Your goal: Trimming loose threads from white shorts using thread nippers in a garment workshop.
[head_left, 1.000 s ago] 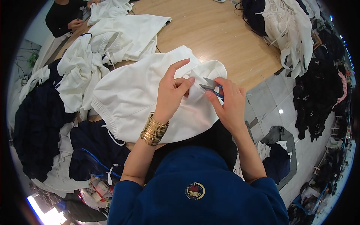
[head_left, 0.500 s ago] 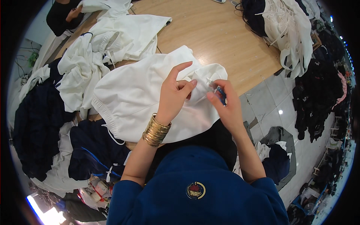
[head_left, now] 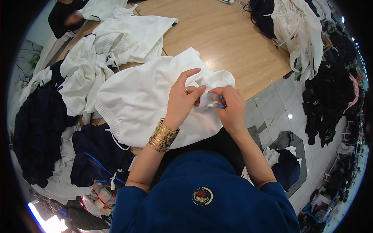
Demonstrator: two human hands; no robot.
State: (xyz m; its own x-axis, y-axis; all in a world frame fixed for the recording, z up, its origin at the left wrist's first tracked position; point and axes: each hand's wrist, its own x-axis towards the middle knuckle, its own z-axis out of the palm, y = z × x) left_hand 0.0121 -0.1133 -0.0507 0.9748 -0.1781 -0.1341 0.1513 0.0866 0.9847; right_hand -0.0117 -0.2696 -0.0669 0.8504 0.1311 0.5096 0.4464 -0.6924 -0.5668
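A white garment (head_left: pixel 143 93) with a gathered elastic edge at its left lies over the near side of the table and hangs toward my lap. Thumb and fingers of my left hand (head_left: pixel 184 95) pinch a fold of it, while the index finger stretches out above. Just to the right, my right hand (head_left: pixel 232 108) is closed around small blue-handled scissors (head_left: pixel 222 101). Their pale blades point left, close to the pinched fold; whether they touch the cloth I cannot tell.
White garments (head_left: pixel 105 48) are heaped at the far left, navy ones (head_left: pixel 40 128) nearer. More clothes (head_left: pixel 297 35) hang over the wooden table's (head_left: pixel 229 42) right corner. Dark clothing (head_left: pixel 328 101) and a grey bag (head_left: pixel 295 143) of clothes lie on the tiled floor. Someone's arm (head_left: pixel 72 19) shows far left.
My right hand has turned and moved slightly down, so the scissors now point left toward my left hand. My left hand has shifted a little right, keeping its pinch on the white garment.
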